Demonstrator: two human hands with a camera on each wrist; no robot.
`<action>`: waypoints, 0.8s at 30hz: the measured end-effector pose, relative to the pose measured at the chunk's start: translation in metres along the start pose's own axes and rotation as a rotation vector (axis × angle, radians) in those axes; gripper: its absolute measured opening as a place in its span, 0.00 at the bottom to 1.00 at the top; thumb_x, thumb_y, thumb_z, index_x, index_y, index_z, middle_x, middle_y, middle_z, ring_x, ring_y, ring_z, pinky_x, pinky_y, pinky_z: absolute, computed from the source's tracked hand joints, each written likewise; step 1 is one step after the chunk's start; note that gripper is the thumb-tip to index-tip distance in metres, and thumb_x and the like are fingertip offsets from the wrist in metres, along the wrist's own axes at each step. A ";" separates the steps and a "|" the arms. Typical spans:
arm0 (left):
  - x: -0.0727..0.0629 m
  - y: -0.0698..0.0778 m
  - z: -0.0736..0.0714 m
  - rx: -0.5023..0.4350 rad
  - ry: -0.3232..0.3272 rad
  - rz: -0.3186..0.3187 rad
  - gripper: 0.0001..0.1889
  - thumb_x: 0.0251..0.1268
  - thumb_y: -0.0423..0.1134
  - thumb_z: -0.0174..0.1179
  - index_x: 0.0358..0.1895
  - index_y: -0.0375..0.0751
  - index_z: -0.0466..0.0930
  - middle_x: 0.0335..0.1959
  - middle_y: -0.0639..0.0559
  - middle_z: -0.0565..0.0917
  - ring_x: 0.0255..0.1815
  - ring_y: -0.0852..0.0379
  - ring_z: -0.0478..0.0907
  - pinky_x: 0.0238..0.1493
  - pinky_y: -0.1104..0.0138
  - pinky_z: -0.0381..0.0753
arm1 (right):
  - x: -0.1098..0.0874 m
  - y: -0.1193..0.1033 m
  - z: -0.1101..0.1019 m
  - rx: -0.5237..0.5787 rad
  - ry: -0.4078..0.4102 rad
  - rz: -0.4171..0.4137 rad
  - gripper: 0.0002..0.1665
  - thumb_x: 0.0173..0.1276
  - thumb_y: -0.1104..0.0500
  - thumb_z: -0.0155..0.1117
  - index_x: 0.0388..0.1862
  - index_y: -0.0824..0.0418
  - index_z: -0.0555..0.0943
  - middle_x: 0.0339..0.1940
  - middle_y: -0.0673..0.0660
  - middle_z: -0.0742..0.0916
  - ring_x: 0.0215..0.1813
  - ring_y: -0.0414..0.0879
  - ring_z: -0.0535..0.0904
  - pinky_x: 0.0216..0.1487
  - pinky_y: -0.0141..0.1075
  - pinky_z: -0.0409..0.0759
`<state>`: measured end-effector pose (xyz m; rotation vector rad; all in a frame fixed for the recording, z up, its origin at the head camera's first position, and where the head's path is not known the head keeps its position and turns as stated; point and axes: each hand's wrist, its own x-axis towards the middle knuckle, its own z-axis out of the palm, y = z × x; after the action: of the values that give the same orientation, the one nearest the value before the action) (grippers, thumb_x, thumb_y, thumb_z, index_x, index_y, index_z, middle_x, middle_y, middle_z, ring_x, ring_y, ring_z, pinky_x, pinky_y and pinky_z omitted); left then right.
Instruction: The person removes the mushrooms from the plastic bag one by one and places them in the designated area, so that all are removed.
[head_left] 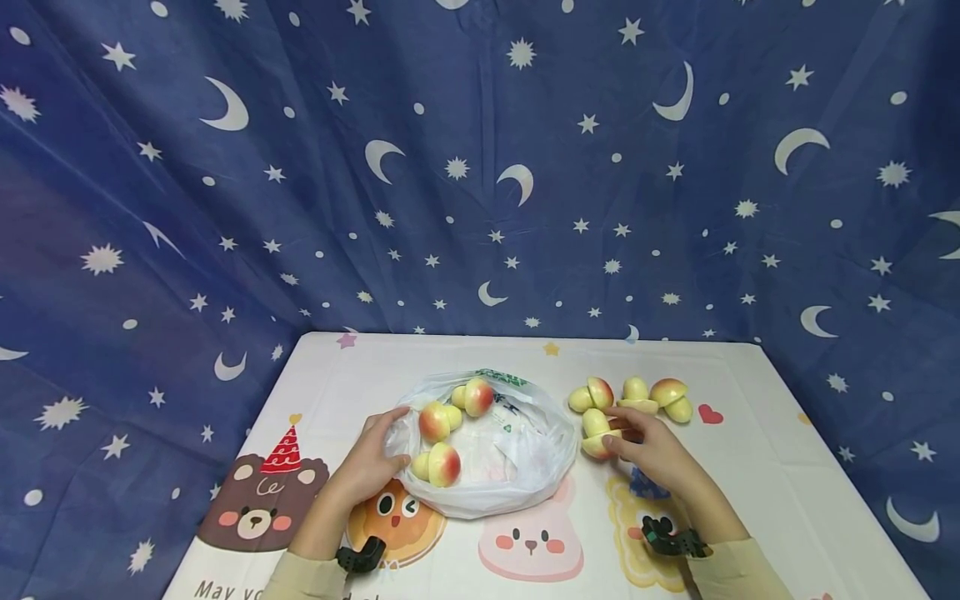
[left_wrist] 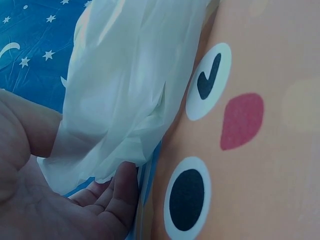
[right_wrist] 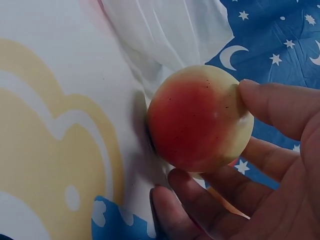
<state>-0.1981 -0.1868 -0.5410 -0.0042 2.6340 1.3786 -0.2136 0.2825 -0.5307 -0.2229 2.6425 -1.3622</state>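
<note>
A white plastic bag (head_left: pixel 480 500) lies spread open on the table, with three toy mushrooms (head_left: pixel 444 464) inside, toward its left. At the bag's left edge is my left hand (head_left: pixel 375 454); in the left wrist view the bag's rim (left_wrist: pixel 120 100) runs between thumb and curled fingers. My right hand (head_left: pixel 651 446) grips another toy mushroom (head_left: pixel 596 433) just right of the bag, stem up. Its rounded red-and-yellow cap (right_wrist: pixel 195 120) faces the right wrist camera, thumb on one side and fingers on the other.
Behind the right hand, three more toy mushrooms (head_left: pixel 672 400) sit close together on the table. The white tablecloth (head_left: pixel 735 392) carries printed animal faces. A blue curtain (head_left: pixel 480 208) with stars and moons hangs behind and beside the table.
</note>
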 end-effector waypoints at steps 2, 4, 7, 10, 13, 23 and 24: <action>0.000 -0.001 0.001 -0.001 -0.001 -0.003 0.41 0.67 0.27 0.66 0.83 0.49 0.64 0.80 0.35 0.63 0.85 0.26 0.58 0.81 0.27 0.56 | 0.000 0.000 -0.001 -0.020 0.012 -0.013 0.34 0.75 0.53 0.72 0.75 0.65 0.76 0.63 0.67 0.87 0.63 0.60 0.86 0.52 0.30 0.85; 0.001 -0.001 0.001 -0.002 -0.001 -0.005 0.41 0.68 0.27 0.66 0.83 0.49 0.64 0.80 0.35 0.63 0.85 0.26 0.58 0.81 0.27 0.56 | 0.000 0.000 -0.001 -0.031 0.022 -0.029 0.34 0.75 0.53 0.72 0.74 0.64 0.77 0.63 0.66 0.88 0.63 0.59 0.86 0.55 0.32 0.85; 0.002 -0.002 0.002 -0.001 0.002 -0.004 0.41 0.68 0.27 0.66 0.83 0.48 0.64 0.80 0.35 0.63 0.85 0.26 0.58 0.81 0.27 0.56 | 0.001 0.001 -0.002 -0.041 0.037 -0.040 0.32 0.75 0.53 0.72 0.73 0.64 0.78 0.65 0.65 0.87 0.63 0.59 0.86 0.56 0.31 0.85; 0.002 -0.001 0.002 -0.006 0.002 -0.003 0.41 0.68 0.27 0.66 0.83 0.48 0.64 0.80 0.35 0.63 0.85 0.26 0.58 0.81 0.28 0.56 | 0.001 0.001 -0.002 -0.033 0.042 -0.040 0.31 0.76 0.54 0.71 0.73 0.64 0.78 0.67 0.66 0.86 0.63 0.59 0.86 0.54 0.29 0.85; 0.002 -0.002 0.002 -0.008 0.003 -0.002 0.41 0.67 0.26 0.65 0.83 0.48 0.64 0.80 0.34 0.63 0.85 0.26 0.58 0.81 0.28 0.56 | 0.000 0.000 -0.003 -0.026 0.039 -0.035 0.31 0.76 0.54 0.71 0.74 0.64 0.78 0.67 0.67 0.86 0.63 0.60 0.86 0.52 0.27 0.85; 0.001 -0.001 0.001 0.009 -0.001 -0.007 0.42 0.67 0.27 0.66 0.83 0.48 0.64 0.79 0.34 0.63 0.84 0.26 0.59 0.81 0.27 0.56 | -0.001 -0.002 -0.009 0.050 0.070 -0.032 0.30 0.76 0.59 0.71 0.73 0.65 0.78 0.67 0.68 0.86 0.64 0.62 0.85 0.51 0.27 0.86; 0.001 0.000 0.001 0.007 -0.001 -0.008 0.41 0.67 0.27 0.66 0.83 0.48 0.64 0.80 0.34 0.63 0.84 0.26 0.59 0.81 0.28 0.56 | -0.001 -0.003 -0.009 0.056 0.068 -0.029 0.30 0.76 0.59 0.71 0.73 0.64 0.78 0.67 0.68 0.86 0.65 0.62 0.84 0.51 0.27 0.85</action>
<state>-0.1987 -0.1859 -0.5420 -0.0133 2.6354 1.3666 -0.2145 0.2884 -0.5229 -0.2119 2.6617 -1.4757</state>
